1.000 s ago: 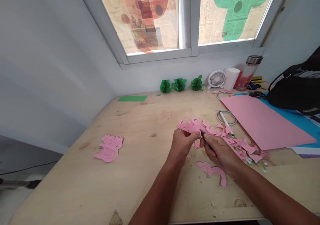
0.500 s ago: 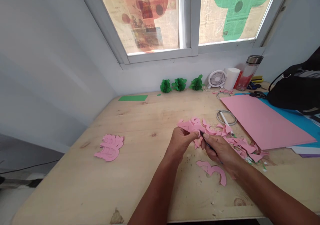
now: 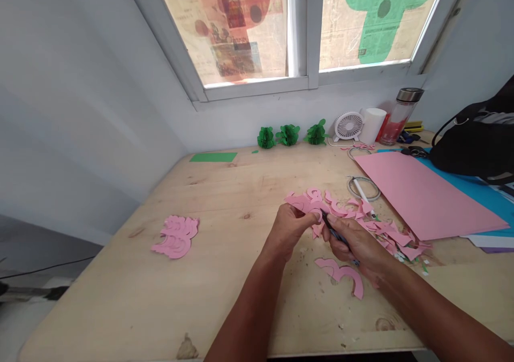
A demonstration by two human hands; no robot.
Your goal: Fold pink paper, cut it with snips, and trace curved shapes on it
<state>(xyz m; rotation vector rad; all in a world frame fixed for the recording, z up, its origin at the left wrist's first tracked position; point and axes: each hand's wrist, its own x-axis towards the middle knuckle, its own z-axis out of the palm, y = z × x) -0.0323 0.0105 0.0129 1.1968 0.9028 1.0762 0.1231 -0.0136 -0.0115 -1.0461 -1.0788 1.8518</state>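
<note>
My left hand (image 3: pixel 289 229) is closed, pinching a piece of pink paper (image 3: pixel 305 202) with curved edges between thumb and fingers. My right hand (image 3: pixel 350 240) is wrapped round a slim dark tool (image 3: pixel 338 235) that looks like a utility knife. Its front end meets the paper beside my left thumb; the exact tip is hard to make out. Pink paper scraps (image 3: pixel 395 237) lie beyond and to the right of my hands. Nearer the front edge, a wavy pink offcut (image 3: pixel 350 274) rests on the wooden table (image 3: pixel 225 276).
A stack of scalloped pink cutouts (image 3: pixel 176 237) lies at left. Along the back are a green paper strip (image 3: pixel 213 157), three green paper shapes (image 3: pixel 288 135), a small fan (image 3: pixel 348 127) and a glass bottle (image 3: pixel 397 118). Pink sheets (image 3: pixel 425 196) and a black bag (image 3: pixel 474 142) occupy the right.
Both hands stay almost in place. My right hand has tilted slightly, so more of the dark tool shows between its fingers. The view has shifted a little.
</note>
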